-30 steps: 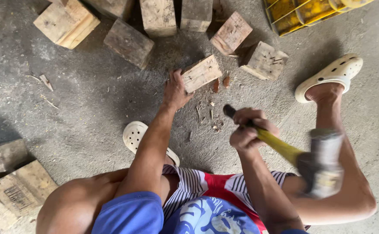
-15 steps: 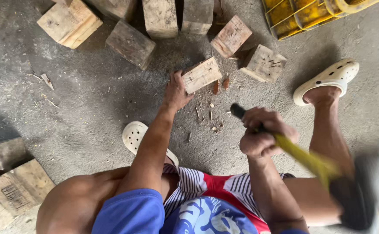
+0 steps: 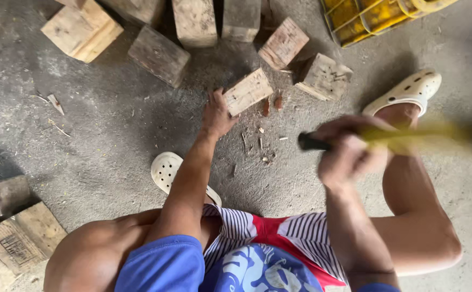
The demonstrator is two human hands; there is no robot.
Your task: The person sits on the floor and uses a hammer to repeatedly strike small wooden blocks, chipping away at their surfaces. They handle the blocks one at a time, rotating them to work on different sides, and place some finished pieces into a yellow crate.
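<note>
The left hand (image 3: 217, 114) is pinning the wood block (image 3: 248, 91) on the concrete floor (image 3: 111, 135), fingers pressed against its near end, while the right hand (image 3: 349, 154), fingers clamped on what is probably a blurred hammer handle (image 3: 409, 133), is needing a square strike clear of those fingers.

Several loose wooden blocks (image 3: 159, 54) are lying across the top of the grey concrete floor (image 3: 95, 135), with more weathered blocks (image 3: 22, 235) sitting at the lower left. A yellow wire crate (image 3: 373, 16) is standing at the upper right. Wood splinters (image 3: 263, 141) are lying scattered on the floor, and cream perforated clogs (image 3: 406, 92) are resting there too.
</note>
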